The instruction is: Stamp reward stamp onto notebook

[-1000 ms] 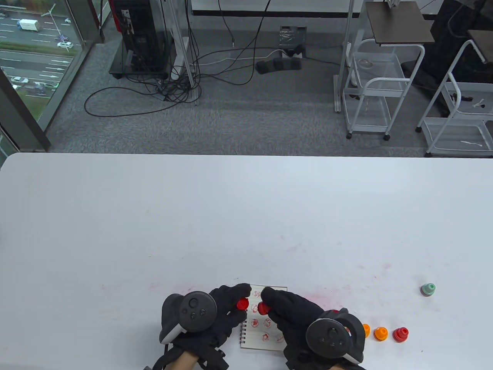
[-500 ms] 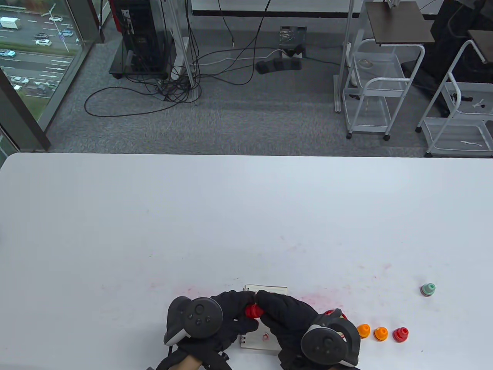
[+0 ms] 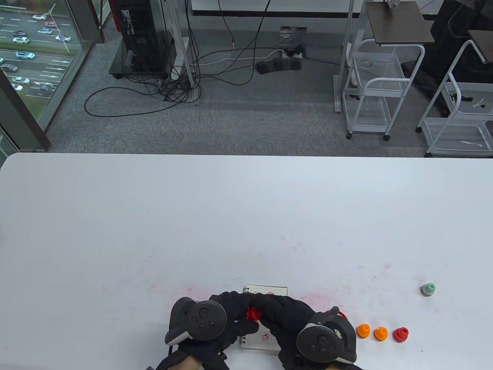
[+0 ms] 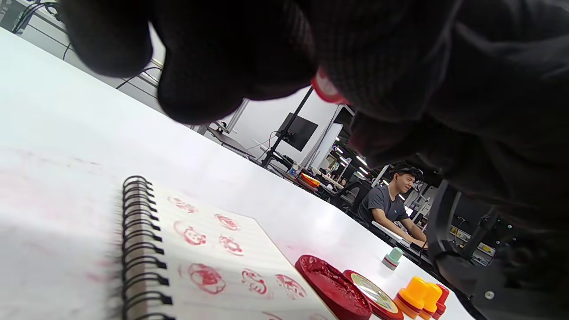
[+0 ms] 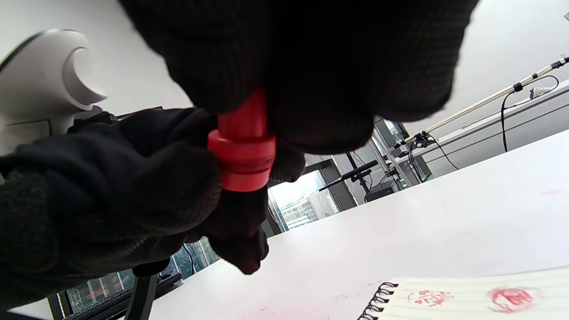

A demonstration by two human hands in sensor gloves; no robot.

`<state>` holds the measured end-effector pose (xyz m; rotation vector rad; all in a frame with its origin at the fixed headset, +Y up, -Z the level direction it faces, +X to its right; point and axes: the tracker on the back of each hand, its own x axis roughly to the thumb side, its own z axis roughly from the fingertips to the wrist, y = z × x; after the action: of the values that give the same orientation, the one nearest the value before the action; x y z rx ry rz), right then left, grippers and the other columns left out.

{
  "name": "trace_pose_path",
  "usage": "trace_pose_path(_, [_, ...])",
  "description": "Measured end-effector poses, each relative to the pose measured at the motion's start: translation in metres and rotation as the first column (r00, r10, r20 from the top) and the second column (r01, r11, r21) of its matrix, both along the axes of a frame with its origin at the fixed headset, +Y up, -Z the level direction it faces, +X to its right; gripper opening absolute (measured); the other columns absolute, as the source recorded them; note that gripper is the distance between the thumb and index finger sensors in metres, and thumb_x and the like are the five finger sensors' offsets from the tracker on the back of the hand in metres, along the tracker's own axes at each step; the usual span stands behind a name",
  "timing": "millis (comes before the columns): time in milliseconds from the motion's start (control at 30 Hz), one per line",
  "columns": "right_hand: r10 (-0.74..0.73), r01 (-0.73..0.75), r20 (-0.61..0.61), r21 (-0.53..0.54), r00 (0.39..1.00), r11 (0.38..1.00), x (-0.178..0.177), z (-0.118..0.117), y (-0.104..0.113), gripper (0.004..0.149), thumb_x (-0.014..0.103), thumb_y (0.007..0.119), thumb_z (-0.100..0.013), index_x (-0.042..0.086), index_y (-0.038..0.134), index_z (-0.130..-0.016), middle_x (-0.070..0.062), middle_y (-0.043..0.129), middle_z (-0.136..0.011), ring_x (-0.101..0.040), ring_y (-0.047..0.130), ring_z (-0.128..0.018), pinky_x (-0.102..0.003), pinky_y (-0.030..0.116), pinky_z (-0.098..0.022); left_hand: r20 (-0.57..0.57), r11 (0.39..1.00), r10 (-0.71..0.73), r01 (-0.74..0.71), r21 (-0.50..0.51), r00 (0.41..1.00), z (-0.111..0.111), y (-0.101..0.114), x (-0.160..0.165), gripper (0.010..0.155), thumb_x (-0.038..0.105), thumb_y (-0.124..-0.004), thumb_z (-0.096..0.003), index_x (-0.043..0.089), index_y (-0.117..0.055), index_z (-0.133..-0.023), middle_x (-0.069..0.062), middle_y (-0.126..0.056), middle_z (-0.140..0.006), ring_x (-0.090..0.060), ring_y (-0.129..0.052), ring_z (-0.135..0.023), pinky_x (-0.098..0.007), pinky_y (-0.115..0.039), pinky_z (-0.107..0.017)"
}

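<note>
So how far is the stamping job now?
Done: the notebook page already carries several red prints. In hand: both the left hand and the right hand grip one red stamp above the page, apparently joining cap and body. Left: I cannot tell if more prints are planned; two orange stamps, a red one and a green one stand unused.

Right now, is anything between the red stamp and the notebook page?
Nothing visible. Both hands, left and right, hold the stamp in the air above the notebook; only open space shows beneath it.
</note>
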<state>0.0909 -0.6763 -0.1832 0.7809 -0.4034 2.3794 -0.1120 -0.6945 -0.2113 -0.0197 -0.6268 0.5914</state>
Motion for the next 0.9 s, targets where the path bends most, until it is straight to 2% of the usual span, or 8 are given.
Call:
trace_pose_path(200, [-0.005, 0.005, -0.015, 0.008, 1.0, 1.0, -0.001, 0.002, 0.0, 0.047, 0.023, 0.085, -0.037, 0.021, 0.082, -0.084, -0.01, 0.096, -0.078, -0.023, 0.103, -0.051, -0.038, 0.092, -0.039, 0.028, 1.0, -0.006, 0.005, 0.019, 1.0, 0.001, 0.0, 0.001, 0.07, 0.045, -0.087, -0.0356, 0.007, -0.078, -0.094, 0.0, -0.094, -0.066, -0.02, -0.098, -0.056, -0.055, -0.081, -0.058])
trace_pose_path(433, [-0.098, 0.098, -0.048, -0.019, 0.994, 0.995, 0.002, -0.001, 0.0, 0.047, 0.021, 0.086, -0.036, 0.024, 0.082, -0.082, -0.006, 0.093, -0.082, -0.022, 0.101, -0.057, -0.04, 0.091, -0.046, 0.035, 0.993, 0.109, -0.108, -0.05, 0.993, -0.003, 0.0, -0.006, 0.07, 0.044, -0.088, -0.0358, 0.007, -0.078, -0.094, 0.001, -0.095, -0.068, -0.02, -0.099, -0.058, -0.055, -0.082, -0.059])
trace_pose_path(600, [-0.161, 0.158, -0.054, -0.054, 0.985, 0.986, 0.005, -0.002, 0.0, 0.049, 0.019, 0.086, -0.036, 0.022, 0.082, -0.084, -0.008, 0.092, -0.084, -0.023, 0.103, -0.057, -0.04, 0.095, -0.045, 0.035, 0.979, 0.185, -0.181, -0.089, 0.982, -0.005, -0.001, -0.01, 0.069, 0.043, -0.087, -0.0363, 0.007, -0.077, -0.095, 0.0, -0.095, -0.07, -0.021, -0.1, -0.06, -0.055, -0.082, -0.059])
trace_pose_path(900, [-0.209, 0.204, -0.053, -0.08, 0.977, 0.976, 0.006, -0.003, 0.0, 0.046, 0.018, 0.086, -0.036, 0.021, 0.083, -0.082, -0.009, 0.089, -0.085, -0.024, 0.104, -0.059, -0.041, 0.096, -0.046, 0.03, 0.972, 0.232, -0.231, -0.034, 0.972, -0.004, 0.002, -0.012, 0.07, 0.044, -0.087, -0.0349, 0.007, -0.078, -0.094, 0.001, -0.095, -0.069, -0.02, -0.1, -0.058, -0.054, -0.083, -0.058])
